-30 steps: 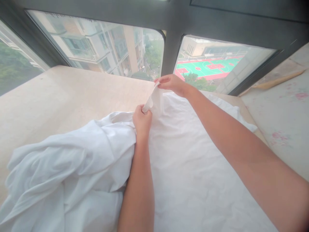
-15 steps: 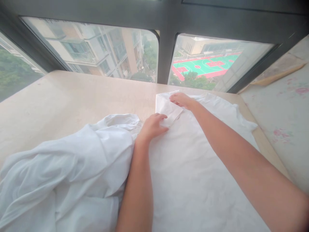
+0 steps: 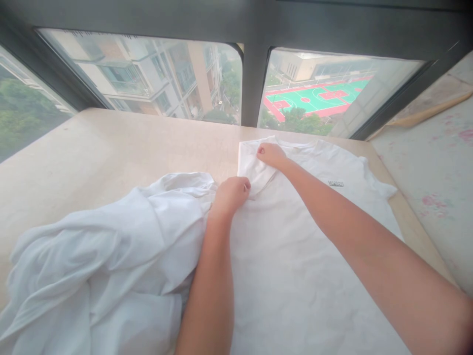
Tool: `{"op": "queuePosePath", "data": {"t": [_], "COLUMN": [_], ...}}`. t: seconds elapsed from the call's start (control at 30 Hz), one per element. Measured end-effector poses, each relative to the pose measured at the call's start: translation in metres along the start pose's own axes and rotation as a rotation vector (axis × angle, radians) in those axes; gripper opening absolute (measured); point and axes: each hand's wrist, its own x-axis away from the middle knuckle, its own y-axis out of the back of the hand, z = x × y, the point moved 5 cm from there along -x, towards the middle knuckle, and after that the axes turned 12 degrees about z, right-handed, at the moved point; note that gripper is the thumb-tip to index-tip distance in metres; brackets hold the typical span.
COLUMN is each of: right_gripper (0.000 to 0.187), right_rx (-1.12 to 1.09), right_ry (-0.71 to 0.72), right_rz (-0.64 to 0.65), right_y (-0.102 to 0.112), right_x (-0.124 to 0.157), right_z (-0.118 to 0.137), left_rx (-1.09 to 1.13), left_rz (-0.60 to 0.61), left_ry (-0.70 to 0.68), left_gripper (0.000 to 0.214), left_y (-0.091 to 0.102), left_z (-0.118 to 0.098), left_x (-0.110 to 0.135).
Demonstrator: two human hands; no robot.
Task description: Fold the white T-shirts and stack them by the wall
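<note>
Observer: Where does the white shirt (image 3: 288, 261) lie?

Operator: On my remote view, it is spread over the pale sill (image 3: 121, 143), neck end toward the dark window frame (image 3: 253, 84). A small dark print (image 3: 336, 184) shows beyond the right forearm; the upper left corner is folded inward.

Observer: And the hands?

Operator: I see the left hand (image 3: 232, 193), fingers curled in, at the lower edge of that folded corner. The right hand (image 3: 271, 155), likewise curled, rests on its upper part. Whether either pinches cloth, I cannot tell.

Observer: What lies beside them?

Operator: A crumpled heap of white cloth (image 3: 99, 256), left of the left forearm.
</note>
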Motion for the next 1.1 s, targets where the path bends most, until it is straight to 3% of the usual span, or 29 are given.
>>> {"op": "queuePosePath", "data": {"t": [0.17, 0.27, 0.33, 0.43, 0.57, 0.7, 0.83, 0.93, 1.1], "right_gripper": [0.027, 0.033, 0.032, 0.028, 0.029, 0.035, 0.018, 0.023, 0.023], "right_rx": [0.041, -0.022, -0.041, -0.065, -0.098, -0.134, -0.173, -0.213, -0.355], "right_ry": [0.014, -0.004, -0.017, -0.032, -0.017, 0.003, 0.02, 0.025, 0.027], "right_rz": [0.007, 0.023, 0.026, 0.038, 0.062, 0.078, 0.133, 0.167, 0.174], "right_y": [-0.004, 0.0, 0.005, 0.011, 0.015, 0.014, 0.01, 0.008, 0.008], "right_x": [0.002, 0.006, 0.01, 0.015, 0.009, -0.008, -0.019, -0.021, -0.025], "right_z": [0.009, 0.007, 0.004, 0.002, 0.011, 0.026, 0.038, 0.042, 0.038], "left_rx": [0.019, 0.541, 0.906, 1.172, 1.495, 1.667, 1.689, 1.647, 1.49], "left_rz": [-0.083, -0.134, -0.159, -0.201, -0.227, -0.261, -0.253, -0.244, -0.333], "left_ry": [0.144, 0.224, 0.261, 0.265, 0.233, 0.261, 0.299, 0.296, 0.225], "left_gripper": [0.019, 0.015, 0.02, 0.029, 0.031, 0.039, 0.05, 0.043, 0.037], "left_y": [-0.01, -0.021, -0.029, -0.03, -0.03, -0.033, -0.038, -0.04, -0.038], "left_z": [-0.004, 0.007, 0.011, 0.006, -0.009, -0.009, 0.001, 0.006, 0.012], "left_x": [0.067, 0.108, 0.119, 0.11, 0.076, 0.05, 0.039, 0.038, 0.041]}}
